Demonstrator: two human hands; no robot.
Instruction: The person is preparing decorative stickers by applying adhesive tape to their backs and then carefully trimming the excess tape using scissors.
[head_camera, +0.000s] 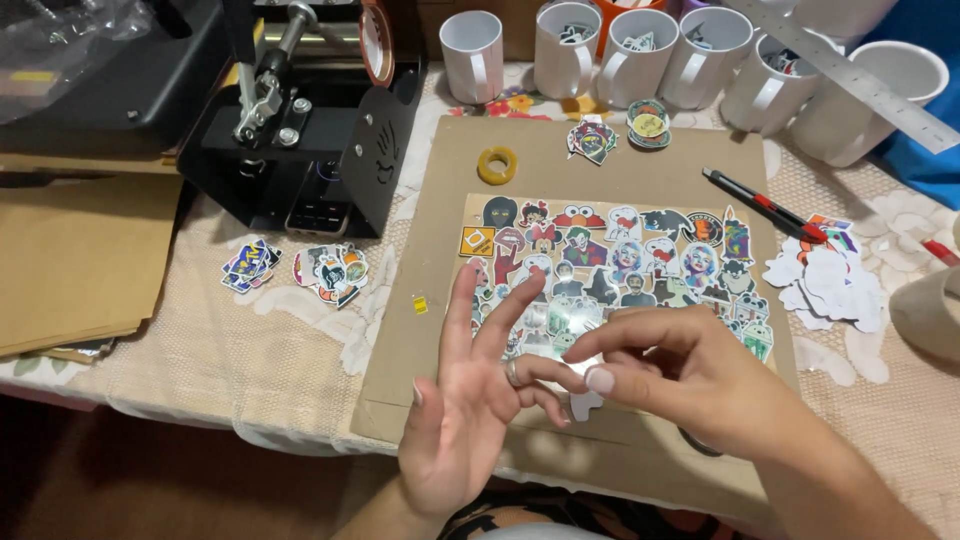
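My left hand (470, 420) is raised palm-up over the near edge of a brown cardboard sheet (440, 220), with the index and middle fingers spread and the ring finger, which wears a ring, curled inward. My right hand (665, 375) comes in from the right, its thumb and fingertips pinched together against that curled finger. A small white sticker piece (585, 405) hangs just below the thumb, held in the pinch. Behind both hands, a sheet covered with colourful cartoon stickers (640, 250) lies on the cardboard.
A yellow tape roll (497, 165) and loose stickers (610, 132) lie on the cardboard's far part. A black mug press (320, 130) stands at the left, with sticker piles (332, 272) in front. White mugs (640, 55) line the back. A metal ruler (850, 75), red-black cutter (765, 205) and white backings (830, 280) are at the right.
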